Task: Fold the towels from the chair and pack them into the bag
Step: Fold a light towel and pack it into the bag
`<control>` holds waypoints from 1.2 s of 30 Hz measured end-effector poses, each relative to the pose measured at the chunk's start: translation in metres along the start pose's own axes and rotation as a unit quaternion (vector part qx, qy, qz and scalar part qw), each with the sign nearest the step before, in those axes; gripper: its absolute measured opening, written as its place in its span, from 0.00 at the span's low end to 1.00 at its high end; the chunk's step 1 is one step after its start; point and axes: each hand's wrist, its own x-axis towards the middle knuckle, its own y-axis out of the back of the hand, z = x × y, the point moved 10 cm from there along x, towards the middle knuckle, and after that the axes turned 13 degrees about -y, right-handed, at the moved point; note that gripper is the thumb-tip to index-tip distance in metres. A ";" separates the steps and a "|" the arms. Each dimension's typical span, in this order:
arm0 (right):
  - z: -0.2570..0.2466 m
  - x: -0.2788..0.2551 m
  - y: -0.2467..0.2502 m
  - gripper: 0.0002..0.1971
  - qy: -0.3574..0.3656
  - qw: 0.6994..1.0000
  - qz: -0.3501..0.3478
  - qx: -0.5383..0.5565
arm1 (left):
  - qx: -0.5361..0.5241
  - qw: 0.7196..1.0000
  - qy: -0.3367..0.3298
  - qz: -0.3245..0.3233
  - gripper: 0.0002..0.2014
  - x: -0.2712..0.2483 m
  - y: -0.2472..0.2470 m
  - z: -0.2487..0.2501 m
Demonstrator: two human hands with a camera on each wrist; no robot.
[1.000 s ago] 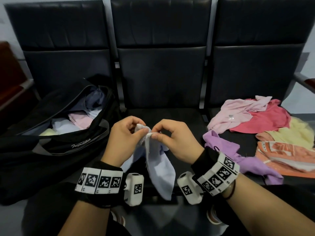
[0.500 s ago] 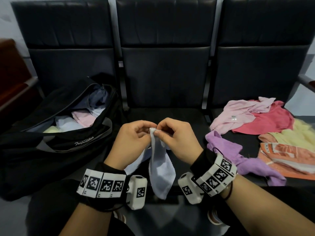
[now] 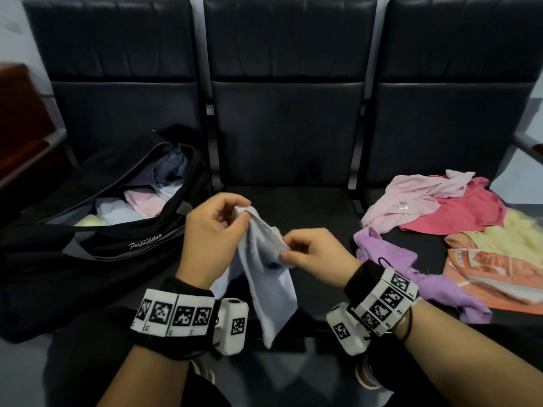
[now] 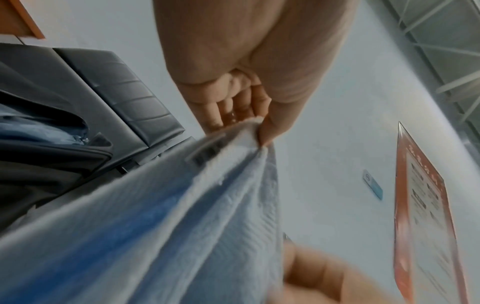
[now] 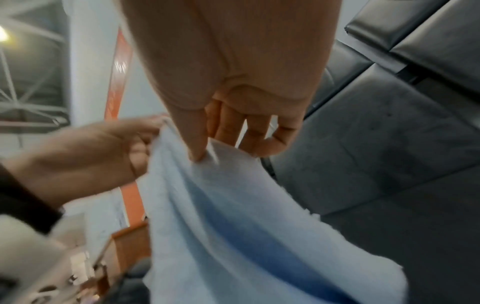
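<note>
A pale blue towel (image 3: pixel 270 286) hangs over the middle seat, held up between both hands. My left hand (image 3: pixel 232 218) pinches its top corner between thumb and fingers; in the left wrist view that hand (image 4: pixel 249 125) nips the towel (image 4: pixel 161 222) at its hem. My right hand (image 3: pixel 289 251) pinches the towel's edge a little lower and to the right, and the right wrist view shows this hand (image 5: pixel 207 152) on the cloth (image 5: pixel 233 216). An open black bag (image 3: pixel 88 230) sits on the left seat with folded towels inside.
On the right seat lie loose towels: light pink (image 3: pixel 411 201), deep pink (image 3: pixel 464 212), purple (image 3: pixel 411 268), yellow (image 3: pixel 511 236) and orange-patterned (image 3: pixel 493 274). Black chair backs (image 3: pixel 288 83) rise behind. A metal armrest (image 3: pixel 529 145) sticks out at far right.
My hands have parted along the towel's edge: the left one rose to the left with the corner, the right one slid down and to the right. The towel has spread wider.
</note>
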 end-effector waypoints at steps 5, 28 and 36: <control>0.056 0.006 -0.018 0.15 -0.043 0.987 -0.036 -0.148 | 0.027 0.996 -0.017 0.084 0.10 0.011 0.037 0.000; -0.019 -0.003 0.108 0.01 0.087 0.923 0.216 -0.305 | 0.128 0.967 -0.039 0.215 0.11 0.045 0.141 -0.011; -0.013 -0.005 0.178 0.03 0.036 0.951 0.304 -0.039 | 0.135 0.965 -0.030 0.224 0.09 0.050 0.151 -0.015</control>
